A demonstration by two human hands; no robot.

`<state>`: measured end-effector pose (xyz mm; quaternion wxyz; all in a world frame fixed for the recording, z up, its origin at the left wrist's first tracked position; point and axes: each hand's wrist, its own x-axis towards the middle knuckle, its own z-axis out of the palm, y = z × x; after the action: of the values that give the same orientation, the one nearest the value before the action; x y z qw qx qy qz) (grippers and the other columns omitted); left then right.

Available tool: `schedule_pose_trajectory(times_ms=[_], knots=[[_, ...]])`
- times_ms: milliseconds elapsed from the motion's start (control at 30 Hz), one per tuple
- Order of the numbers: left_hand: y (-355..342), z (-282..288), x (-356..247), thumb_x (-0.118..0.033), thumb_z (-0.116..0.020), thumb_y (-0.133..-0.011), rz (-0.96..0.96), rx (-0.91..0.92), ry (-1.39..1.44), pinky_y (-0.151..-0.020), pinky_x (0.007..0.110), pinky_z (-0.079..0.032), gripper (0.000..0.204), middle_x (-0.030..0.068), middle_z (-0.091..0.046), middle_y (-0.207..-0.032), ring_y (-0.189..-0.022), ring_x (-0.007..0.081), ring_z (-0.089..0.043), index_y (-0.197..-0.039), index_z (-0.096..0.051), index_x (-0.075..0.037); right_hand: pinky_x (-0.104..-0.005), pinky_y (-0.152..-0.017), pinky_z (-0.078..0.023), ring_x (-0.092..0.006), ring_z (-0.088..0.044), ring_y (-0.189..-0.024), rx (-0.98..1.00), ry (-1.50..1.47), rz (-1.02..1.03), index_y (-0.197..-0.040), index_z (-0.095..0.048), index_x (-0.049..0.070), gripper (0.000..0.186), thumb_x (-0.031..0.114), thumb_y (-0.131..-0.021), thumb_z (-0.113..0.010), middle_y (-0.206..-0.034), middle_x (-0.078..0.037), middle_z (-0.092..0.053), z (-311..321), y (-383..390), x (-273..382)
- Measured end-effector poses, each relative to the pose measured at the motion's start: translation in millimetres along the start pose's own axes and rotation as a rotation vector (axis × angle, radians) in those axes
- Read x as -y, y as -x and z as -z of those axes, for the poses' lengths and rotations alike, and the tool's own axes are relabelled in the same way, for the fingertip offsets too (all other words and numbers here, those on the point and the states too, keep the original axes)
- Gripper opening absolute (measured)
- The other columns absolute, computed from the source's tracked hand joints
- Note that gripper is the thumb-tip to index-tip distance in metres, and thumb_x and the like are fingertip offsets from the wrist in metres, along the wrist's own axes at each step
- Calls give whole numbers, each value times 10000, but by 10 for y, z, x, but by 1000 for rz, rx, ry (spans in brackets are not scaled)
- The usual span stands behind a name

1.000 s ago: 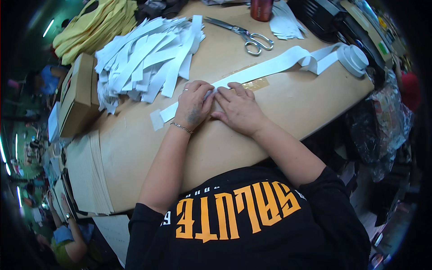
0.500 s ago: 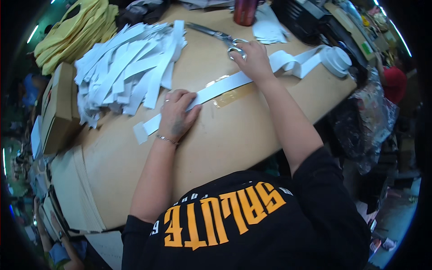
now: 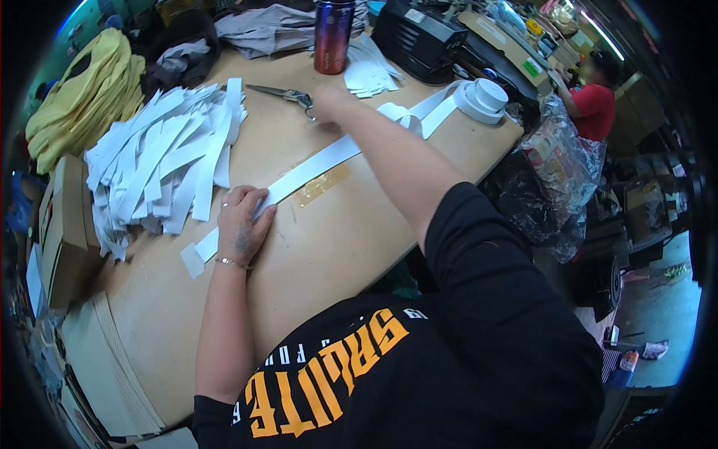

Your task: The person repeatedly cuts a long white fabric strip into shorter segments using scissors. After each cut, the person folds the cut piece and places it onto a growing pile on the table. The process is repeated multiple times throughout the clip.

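Observation:
A long white elastic-like strip [image 3: 310, 172] lies slantwise across the table. It runs through loose loops to a white roll [image 3: 485, 99] at the far right. My left hand [image 3: 243, 224] rests on the strip near its left end, pressing it down with the thumb held apart from the fingers. A pale square piece [image 3: 192, 261] lies at that end. Farther back, my right hand [image 3: 330, 103] is closed round the handles of metal scissors [image 3: 288, 93], whose blades point left on the tabletop. The fingers hide most of the handles.
A heap of cut white strips [image 3: 161, 161] lies at left, beside a cardboard box [image 3: 67, 232] and yellow cloth [image 3: 82, 97]. A red-blue tumbler [image 3: 333, 37], white pieces [image 3: 370, 67] and a black machine [image 3: 419, 37] stand behind. Amber tape [image 3: 321, 187] sticks to the table [image 3: 329, 247].
My right hand has closed on the scissors' handles, where it was reaching before. My left hand stays on the strip. The whole view has shifted, showing more of the right side.

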<state>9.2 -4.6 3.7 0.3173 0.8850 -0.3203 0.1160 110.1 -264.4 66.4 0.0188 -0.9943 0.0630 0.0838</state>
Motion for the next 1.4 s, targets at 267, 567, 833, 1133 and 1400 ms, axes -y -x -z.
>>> schedule_pose_trajectory(times_ms=[267, 567, 833, 1133, 1400], knots=[[69, -8, 64, -191, -689, -758, 5, -38, 6, -842, 393, -437, 243, 104, -600, -978, -954, 314, -536, -970, -655, -78, -248, -506, -389, -102, -498, -546, 204, -1145, -25, -813, -524, 68, 325, 374, -884, -606, -621, -9, -506, -46, 1609, -161], [55, 6, 26, -196, -700, -755, 64, -1, 5, -816, 375, -460, 245, 71, -603, -991, -940, 294, -531, -973, -662, -89, -210, -543, -419, -81, -500, -564, 823, -1313, -125, -887, -520, 81, 585, 660, -865, -440, -683, -15, -544, -418, 3140, -378], [47, -11, 71, -216, -690, -764, 67, 22, -15, -825, 388, -455, 255, 60, -595, -1026, -968, 285, -521, -993, -661, -107, -207, -514, -401, -83, -476, -541, 757, -1339, -146, -857, -515, 81, 687, 756, -811, -395, -662, -25, -546, -579, 3013, -206], [56, -18, 80, -214, -691, -764, 55, 13, -9, -831, 390, -446, 252, 57, -594, -1025, -968, 286, -519, -992, -661, -110, -204, -474, -416, -112, -568, -532, 726, -1335, -209, -782, -485, 102, 740, 834, -723, -396, -623, -28, -543, -586, 2776, -28], [49, 3, 37, -204, -687, -765, 46, 17, -9, -824, 370, -446, 252, 78, -601, -1010, -935, 293, -528, -987, -660, -86, -189, -447, -411, -103, -571, -510, 687, -1313, -254, -771, -492, 110, 738, 842, -699, -426, -604, -17, -546, -514, 2627, 43]])
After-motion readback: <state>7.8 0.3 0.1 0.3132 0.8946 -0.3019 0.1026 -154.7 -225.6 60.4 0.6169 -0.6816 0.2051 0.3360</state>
